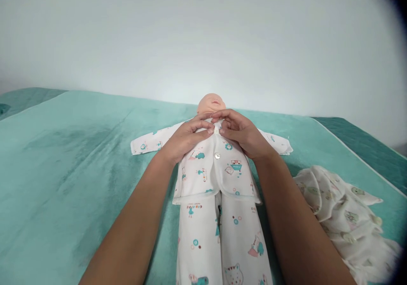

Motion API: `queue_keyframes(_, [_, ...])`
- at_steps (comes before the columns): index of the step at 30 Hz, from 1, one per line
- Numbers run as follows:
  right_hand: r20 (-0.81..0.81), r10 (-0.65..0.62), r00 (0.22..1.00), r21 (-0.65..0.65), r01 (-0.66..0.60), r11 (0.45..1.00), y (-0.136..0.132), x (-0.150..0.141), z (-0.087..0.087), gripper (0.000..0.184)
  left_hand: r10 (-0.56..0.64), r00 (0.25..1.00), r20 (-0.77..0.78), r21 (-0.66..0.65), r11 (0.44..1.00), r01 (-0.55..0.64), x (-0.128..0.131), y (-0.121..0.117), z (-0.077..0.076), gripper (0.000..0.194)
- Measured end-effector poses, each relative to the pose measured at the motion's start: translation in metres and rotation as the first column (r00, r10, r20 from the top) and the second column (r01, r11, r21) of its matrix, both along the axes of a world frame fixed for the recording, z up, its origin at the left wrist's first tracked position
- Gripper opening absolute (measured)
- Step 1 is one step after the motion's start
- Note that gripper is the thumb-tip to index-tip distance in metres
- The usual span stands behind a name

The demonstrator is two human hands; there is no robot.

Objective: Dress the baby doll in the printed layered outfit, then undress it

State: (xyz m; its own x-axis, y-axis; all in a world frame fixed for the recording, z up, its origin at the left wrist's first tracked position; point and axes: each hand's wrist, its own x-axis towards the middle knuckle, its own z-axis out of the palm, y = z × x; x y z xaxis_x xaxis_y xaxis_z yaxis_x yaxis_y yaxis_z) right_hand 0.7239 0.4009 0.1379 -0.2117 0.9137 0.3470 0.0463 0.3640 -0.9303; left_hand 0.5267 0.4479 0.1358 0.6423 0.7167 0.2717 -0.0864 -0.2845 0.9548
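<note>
The white printed shirt point(194, 187) lies face up at the middle of the teal cover point(79, 162), on a doll whose head point(211, 103) shows just beyond the collar. The left hand point(182, 141) and right hand point(249, 138) come in from either side of its front opening, their fingers closed on the cloth near the neck, thumbs and fingertips pinching close to the upper button point(216, 130). This two-sided hold seems meant to keep both front edges close together and steady while the fingertips work at that small fastening; whether it is done up cannot be told. A shinier button point(217, 156) sits lower on the front, apart from the fingers, and below it the edges curve away from each other at the hem. The sleeves are spread outward, which probably keeps them away from the opening. Matching trousers point(199, 230) run straight down from the hem towards the wearer, between the forearms. Their upper print appears to read "GIRAFFE", with a smaller line beneath too fine to make out; a similar word runs sideways on the shirt. No brand label can be made out. Beside the right forearm, crumpled patterned cloth point(338, 204) lies heaped, perhaps set aside to leave working room. Past the doll stands a pale wall point(203, 39).
</note>
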Motion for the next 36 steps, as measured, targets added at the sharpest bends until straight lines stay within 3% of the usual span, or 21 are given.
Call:
queue_keyframes(14, [0.087, -0.130, 0.988, -0.035, 0.134, 0.990, -0.002, -0.005, 0.004, 0.034, 0.015, 1.000, 0.027, -0.034, 0.999, -0.015, 0.003, -0.003, 0.002, 0.012])
queue_keyframes(28, [-0.035, -0.148, 0.988, 0.003, 0.148, 0.989, 0.002, -0.011, 0.001, 0.021, 0.094, 0.995, -0.016, 0.042, 0.995, -0.094, 0.010, -0.006, 0.002, 0.016])
queue_keyframes(36, [-0.008, -0.357, 0.934, 0.051, 0.357, 0.933, 0.012, -0.019, -0.002, 0.012, 0.109, 0.993, -0.035, 0.059, 0.993, -0.106, 0.010, -0.006, 0.001, 0.021])
